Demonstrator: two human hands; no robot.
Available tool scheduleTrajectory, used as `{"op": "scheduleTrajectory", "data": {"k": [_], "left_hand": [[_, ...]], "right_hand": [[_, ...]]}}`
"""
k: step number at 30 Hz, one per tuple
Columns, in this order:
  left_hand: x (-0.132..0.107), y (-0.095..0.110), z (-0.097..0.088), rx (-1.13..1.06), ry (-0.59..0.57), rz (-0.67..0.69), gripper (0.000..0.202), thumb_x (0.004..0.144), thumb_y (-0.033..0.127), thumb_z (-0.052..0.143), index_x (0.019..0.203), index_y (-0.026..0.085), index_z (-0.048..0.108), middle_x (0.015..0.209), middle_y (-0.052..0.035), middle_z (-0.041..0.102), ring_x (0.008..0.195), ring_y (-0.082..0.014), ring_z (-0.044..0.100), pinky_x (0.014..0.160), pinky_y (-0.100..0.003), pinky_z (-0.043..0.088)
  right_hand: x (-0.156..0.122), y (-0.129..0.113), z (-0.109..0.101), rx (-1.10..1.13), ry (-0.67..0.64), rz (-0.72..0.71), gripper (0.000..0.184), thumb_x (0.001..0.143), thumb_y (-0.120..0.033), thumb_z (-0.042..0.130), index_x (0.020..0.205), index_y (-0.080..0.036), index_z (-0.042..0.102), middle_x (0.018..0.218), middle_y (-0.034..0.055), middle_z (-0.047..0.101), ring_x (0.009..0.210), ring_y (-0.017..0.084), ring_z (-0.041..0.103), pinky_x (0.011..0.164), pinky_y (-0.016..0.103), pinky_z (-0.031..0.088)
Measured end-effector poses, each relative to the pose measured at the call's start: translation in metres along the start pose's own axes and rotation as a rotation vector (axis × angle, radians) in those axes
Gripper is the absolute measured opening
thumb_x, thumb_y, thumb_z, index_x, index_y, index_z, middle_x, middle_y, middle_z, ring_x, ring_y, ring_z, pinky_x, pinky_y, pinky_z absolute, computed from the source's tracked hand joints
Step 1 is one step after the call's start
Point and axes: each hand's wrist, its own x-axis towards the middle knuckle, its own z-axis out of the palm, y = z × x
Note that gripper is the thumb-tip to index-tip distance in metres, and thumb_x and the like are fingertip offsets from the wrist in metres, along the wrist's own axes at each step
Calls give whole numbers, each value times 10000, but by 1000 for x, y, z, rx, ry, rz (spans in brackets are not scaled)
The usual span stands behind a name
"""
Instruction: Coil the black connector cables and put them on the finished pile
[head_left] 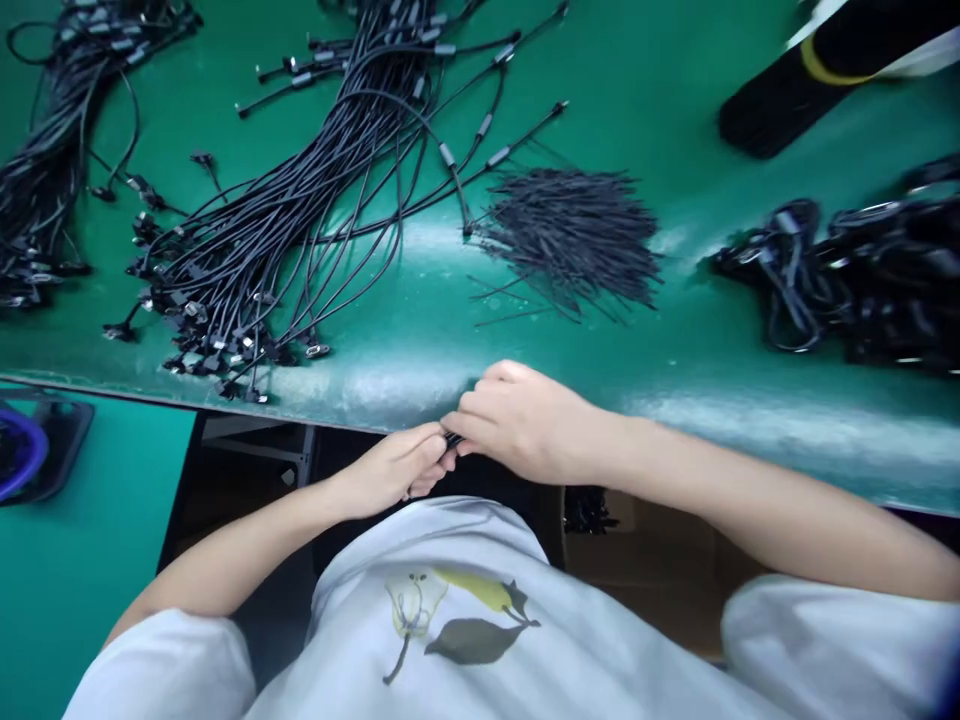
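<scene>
At the table's front edge my two hands meet, both closed. My left hand (397, 465) is wrapped round a folded black cable (452, 439), of which only a short dark piece shows between the hands. My right hand (529, 422) pinches at the same piece from the other side; its fingertips are partly hidden. Beyond my hands lies a loose pile of thin black twist ties (574, 238). To the left is a spread bunch of black cables (300, 190) with connectors at both ends and grey sleeves near the far ends.
Another bunch of cables (67, 130) lies at the far left. Coiled, tied cables (802, 270) are heaped on the right, below a thick black bundle (780, 95) with a yellow band. Below the table edge stands an open cardboard box (660, 570) with dark items inside.
</scene>
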Motion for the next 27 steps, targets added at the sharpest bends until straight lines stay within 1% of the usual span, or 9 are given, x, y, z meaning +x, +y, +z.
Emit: {"op": "scheduleTrajectory", "data": {"k": [4, 6, 11, 14, 16, 18, 20, 22, 27], "left_hand": [[-3, 7, 2, 581, 176, 138, 380, 953, 499, 420, 767, 187, 531, 600, 17, 486, 559, -116, 425, 539, -230, 323], [-1, 9, 0, 676, 174, 131, 393, 960, 469, 418, 708, 186, 525, 649, -10, 554, 611, -128, 482, 560, -230, 353], [11, 11, 4, 255, 97, 25, 424, 894, 574, 503, 777, 172, 572, 547, 65, 356, 476, -89, 339, 457, -207, 333], [21, 17, 13, -107, 264, 135, 399, 829, 543, 632, 731, 169, 530, 573, 77, 323, 482, -66, 277, 434, -177, 318], [29, 23, 18, -284, 369, 254, 359, 807, 486, 688, 750, 171, 525, 616, 64, 381, 521, -64, 345, 483, -168, 372], [36, 27, 19, -406, 411, 294, 327, 795, 451, 716, 792, 176, 539, 651, 57, 424, 551, -62, 396, 521, -161, 401], [41, 27, 19, -476, 431, 251, 332, 772, 450, 739, 829, 173, 565, 678, 48, 469, 560, -59, 427, 510, -151, 394], [44, 25, 19, -507, 466, 208, 363, 736, 458, 768, 855, 162, 594, 699, 37, 506, 557, -56, 441, 480, -145, 373], [39, 23, 20, -494, 534, 200, 425, 655, 453, 829, 853, 149, 607, 671, 46, 507, 526, -48, 430, 434, -140, 338]], "right_hand": [[-3, -16, 7, -188, 72, 50, 307, 1005, -239, 370, 771, -169, 555, 688, 14, 513, 613, 156, 389, 637, 333, 212], [-6, -17, 10, -272, 136, 20, 283, 992, -203, 383, 768, -163, 552, 664, 4, 491, 602, 154, 392, 621, 329, 213], [-15, -4, -2, -235, 161, 31, 265, 1013, -261, 391, 948, -145, 620, 808, 12, 602, 730, 137, 510, 783, 311, 363], [-15, -6, -11, -168, 291, 231, 436, 1014, -457, 345, 1186, -135, 583, 1149, 117, 626, 1073, 183, 538, 995, 381, 351], [-12, -14, -8, -175, 391, 298, 532, 978, -556, 367, 1230, -136, 573, 1222, 149, 601, 1156, 214, 509, 991, 402, 372], [-6, -25, 2, -203, 432, 279, 426, 980, -488, 431, 1181, -159, 612, 1142, 112, 636, 1061, 188, 547, 895, 352, 420], [1, -32, 17, -223, 405, 263, 248, 982, -289, 470, 1118, -178, 645, 1050, 67, 661, 949, 154, 569, 803, 308, 434], [7, -34, 31, -206, 387, 291, 227, 961, -168, 467, 1081, -164, 659, 1013, 63, 669, 915, 155, 576, 777, 299, 442], [15, -31, 39, -123, 433, 286, 202, 964, -171, 482, 1045, -148, 666, 983, 67, 684, 883, 161, 587, 779, 298, 458]]}}
